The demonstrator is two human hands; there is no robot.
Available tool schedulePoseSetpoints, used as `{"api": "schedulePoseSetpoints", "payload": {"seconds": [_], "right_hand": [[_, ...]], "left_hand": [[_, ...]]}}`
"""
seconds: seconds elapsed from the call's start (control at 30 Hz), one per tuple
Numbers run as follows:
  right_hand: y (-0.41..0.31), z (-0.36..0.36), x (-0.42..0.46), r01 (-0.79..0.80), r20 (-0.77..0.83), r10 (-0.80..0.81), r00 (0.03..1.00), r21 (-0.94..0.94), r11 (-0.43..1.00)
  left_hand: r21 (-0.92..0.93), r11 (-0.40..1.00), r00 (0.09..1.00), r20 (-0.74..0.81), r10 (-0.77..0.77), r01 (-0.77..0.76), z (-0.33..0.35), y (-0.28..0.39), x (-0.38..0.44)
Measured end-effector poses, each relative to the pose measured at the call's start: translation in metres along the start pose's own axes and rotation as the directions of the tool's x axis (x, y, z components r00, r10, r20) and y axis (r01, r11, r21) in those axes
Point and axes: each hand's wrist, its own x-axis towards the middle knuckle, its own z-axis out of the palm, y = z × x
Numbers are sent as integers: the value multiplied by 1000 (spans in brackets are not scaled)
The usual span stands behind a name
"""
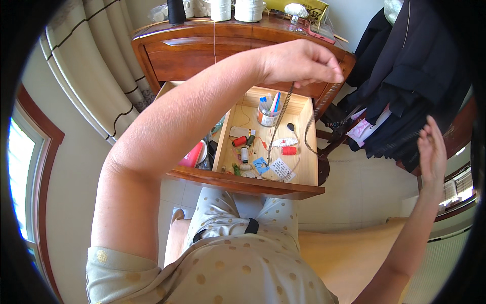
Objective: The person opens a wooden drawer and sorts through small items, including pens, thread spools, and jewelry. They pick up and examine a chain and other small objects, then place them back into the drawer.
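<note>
My left hand [303, 62] reaches across above an open wooden drawer [243, 184], its fingertips pinching a dark braided cord [281, 117]. One length of the cord drops into the drawer; another loops down past its right side and blurs out. Far to the right, my right hand [432, 155] is raised with fingers extended and close together; whether it holds a strand is unclear. Inside the drawer lie red thread spools [289, 151], a white thread bundle [284, 142], a blue card [260, 165] and a white card [282, 170]. A clear jar [267, 116] holds pen-like sticks.
White thread cones [248, 10] and a black cone [176, 11] stand on the dresser top, with a phone [322, 32] at its right. A thin thread [214, 43] hangs down the dresser front. Dark clothes [410, 87] hang at right, a curtain [91, 64] at left.
</note>
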Motion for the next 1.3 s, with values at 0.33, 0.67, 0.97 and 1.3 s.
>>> {"api": "schedulePoseSetpoints", "payload": {"seconds": [0.33, 0.67, 0.97, 1.3], "right_hand": [[1, 206, 0, 41, 525, 10, 851, -84, 996], [-62, 180, 24, 184, 444, -133, 886, -74, 980], [-114, 63, 5, 376, 147, -374, 916, 18, 927], [-26, 69, -114, 138, -25, -137, 990, 301, 944]], "left_hand": [[-47, 981, 979, -88, 184, -188, -8, 51, 26], [-200, 980, 1000, 22, -5, 9, -14, 15, -39], [-600, 790, 992, 100, -81, 125, 42, -64, -120], [-995, 93, 983, -47, -175, -31, 113, -80, -146]]}}
